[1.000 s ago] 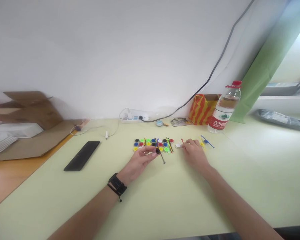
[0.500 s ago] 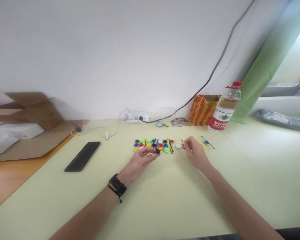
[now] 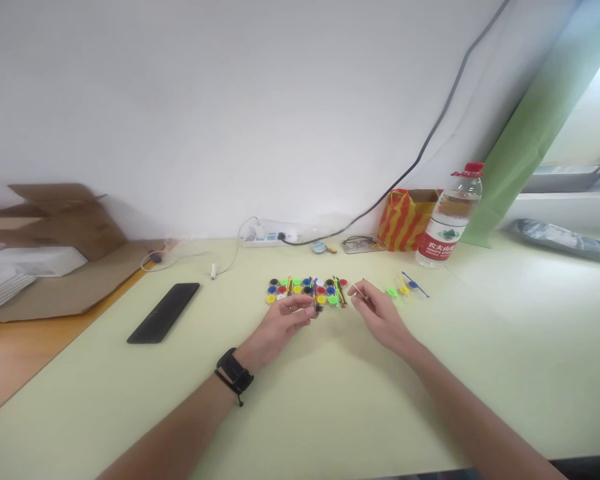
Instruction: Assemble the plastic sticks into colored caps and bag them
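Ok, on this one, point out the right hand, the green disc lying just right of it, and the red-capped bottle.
Right hand [image 3: 383, 320], head view: back of the hand.
Green disc [image 3: 392, 293], head view: its top face.
Red-capped bottle [image 3: 443, 233], head view: front of its label.

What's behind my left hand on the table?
Behind your left hand, colored discs and thin sticks are visible. The hand covers part of the nearest row, so whatever lies there is hidden.

Room between the forearms [image 3: 180, 423] over the near desk [image 3: 325, 413]
Low coloured discs [image 3: 283, 289] clutter the middle; water bottle [image 3: 439, 239] and striped bag [image 3: 401, 221] block the back right.
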A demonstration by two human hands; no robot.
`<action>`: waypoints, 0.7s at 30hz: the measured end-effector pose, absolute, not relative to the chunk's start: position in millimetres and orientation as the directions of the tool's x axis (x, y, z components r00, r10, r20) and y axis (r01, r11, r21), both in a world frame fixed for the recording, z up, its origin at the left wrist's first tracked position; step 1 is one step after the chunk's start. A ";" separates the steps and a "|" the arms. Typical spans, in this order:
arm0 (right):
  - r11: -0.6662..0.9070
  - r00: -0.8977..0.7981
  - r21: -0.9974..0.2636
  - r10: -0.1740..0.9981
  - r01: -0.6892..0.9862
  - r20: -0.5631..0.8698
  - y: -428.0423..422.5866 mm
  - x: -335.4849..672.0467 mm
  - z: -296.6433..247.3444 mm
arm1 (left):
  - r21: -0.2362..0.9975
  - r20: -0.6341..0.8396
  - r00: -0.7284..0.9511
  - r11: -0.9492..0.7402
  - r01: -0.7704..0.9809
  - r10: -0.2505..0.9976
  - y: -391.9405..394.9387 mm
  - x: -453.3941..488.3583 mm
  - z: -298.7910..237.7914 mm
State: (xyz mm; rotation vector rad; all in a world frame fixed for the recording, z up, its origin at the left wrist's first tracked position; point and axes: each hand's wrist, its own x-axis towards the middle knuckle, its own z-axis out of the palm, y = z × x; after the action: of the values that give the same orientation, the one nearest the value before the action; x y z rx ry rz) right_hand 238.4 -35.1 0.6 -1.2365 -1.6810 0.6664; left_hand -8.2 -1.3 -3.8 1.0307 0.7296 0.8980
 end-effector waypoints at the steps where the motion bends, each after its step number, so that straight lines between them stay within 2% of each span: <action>1: 0.366 -0.107 -0.826 0.928 0.428 0.356 -37.2 235.8 2.1 | 0.934 -0.092 0.455 0.236 -0.270 0.886 -2.1 -7.1 -3.2; 8: 0.373 -0.295 -0.848 0.916 0.376 0.272 -45.7 218.9 2.0 | 0.975 -0.046 0.500 0.149 -0.168 0.865 -5.1 -3.0 -4.6; 13: 0.382 -0.353 -0.854 0.900 0.353 0.257 -46.3 214.8 -3.2 | 0.991 -0.061 0.545 0.117 -0.070 0.836 -5.3 -3.6 -10.9; 17: 0.428 -0.383 -0.740 0.890 0.520 0.246 -48.9 213.7 -6.8 | 0.995 -0.045 0.554 0.084 -0.045 0.831 -5.6 -3.1 -11.7; 21: 0.460 -0.328 -0.605 0.888 0.650 0.322 -42.7 225.9 0.8 | 0.996 -0.066 0.537 0.088 -0.015 0.841 -5.9 -1.3 -10.6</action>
State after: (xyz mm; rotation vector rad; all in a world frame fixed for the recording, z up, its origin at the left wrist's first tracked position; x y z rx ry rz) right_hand 225.9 -42.7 0.8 -1.2758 -2.0864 0.4927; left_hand -1.3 -5.9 -10.6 1.3393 0.7966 0.7499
